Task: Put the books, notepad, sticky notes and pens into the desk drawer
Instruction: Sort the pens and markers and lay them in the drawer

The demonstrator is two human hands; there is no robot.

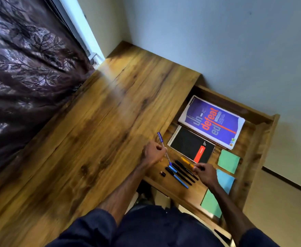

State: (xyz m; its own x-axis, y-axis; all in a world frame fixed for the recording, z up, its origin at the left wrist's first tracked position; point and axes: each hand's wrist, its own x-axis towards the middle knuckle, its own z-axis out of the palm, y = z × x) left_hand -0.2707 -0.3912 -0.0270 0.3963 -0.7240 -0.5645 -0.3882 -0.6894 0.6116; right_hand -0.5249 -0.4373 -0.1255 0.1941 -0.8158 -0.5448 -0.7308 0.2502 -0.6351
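The desk drawer (263,136) stands pulled out at the right of the wooden desk (99,122). Inside lie a purple book (212,121), a black spiral notepad (190,145), green sticky notes (228,161), a blue pad (225,180), a second green pad (211,204) and several black and blue pens (180,174) in a row. My left hand (154,153) grips a blue pen (161,139) over the drawer's left edge. My right hand (205,172) pinches the end of a yellow pen (187,162) inside the drawer.
A small black pen cap (162,173) lies in the drawer left of the pens. A dark patterned curtain (26,68) hangs at the desk's left. A pale wall stands behind, and the floor shows at the right past the drawer.
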